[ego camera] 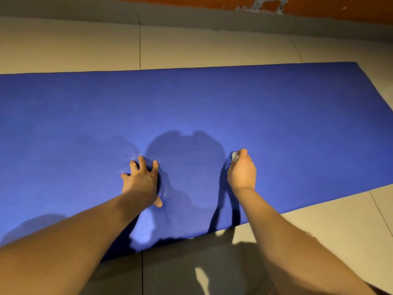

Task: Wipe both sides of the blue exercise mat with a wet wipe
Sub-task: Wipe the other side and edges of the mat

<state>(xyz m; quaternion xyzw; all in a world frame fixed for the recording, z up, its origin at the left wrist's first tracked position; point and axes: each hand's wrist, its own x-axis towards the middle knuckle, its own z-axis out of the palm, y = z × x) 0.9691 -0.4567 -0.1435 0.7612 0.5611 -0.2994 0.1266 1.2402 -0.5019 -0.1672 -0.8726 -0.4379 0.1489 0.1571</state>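
The blue exercise mat (pixel 191 107) lies flat on the tiled floor and fills most of the view. My left hand (pixel 141 180) presses on it with fingers spread, near the mat's middle. To the right of it, my right hand (pixel 242 171) is curled round a small crumpled white wet wipe (pixel 234 156), which shows only at the fingertips and touches the mat. Faint darker damp patches show on the mat to the left of my left hand.
Beige floor tiles (pixel 212 47) surround the mat on the far side and at the near right. A grey skirting and an orange-brown wall (pixel 191 1) run along the far edge. The mat's near edge (pixel 297 211) crosses diagonally in front of me.
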